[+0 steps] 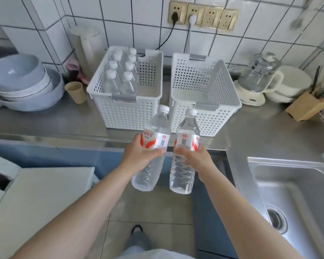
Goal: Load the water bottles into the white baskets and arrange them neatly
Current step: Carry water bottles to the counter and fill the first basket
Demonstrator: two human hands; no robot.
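Hands, two, both occupied: left hand [138,154] wrapped round the label band of one water bottle [151,152]; right hand [192,157] wrapped round a second bottle [184,154] just below its label. Both bottles were capped, full, held upright with a slight lean, side by side and just apart, in front of the steel surface [64,120] edge and not yet over either basket. Left basket [125,113]: white, perforated, holding eight bottles in two rows against its left wall, the right-hand strip of floor bare. Right basket [206,116]: white, perforated, no bottles visible inside. Handling advice, offered as judgement: lift each bottle clear of the near rim before lowering, keep it vertical, and set it base-first into the open strip of the left basket, starting at the far wall so the third row matched the others. Gripping lower on the body risked squeezing the thin plastic; the label band looked firmer. Lowering one bottle at a time would have kept the standing rows from being knocked over.
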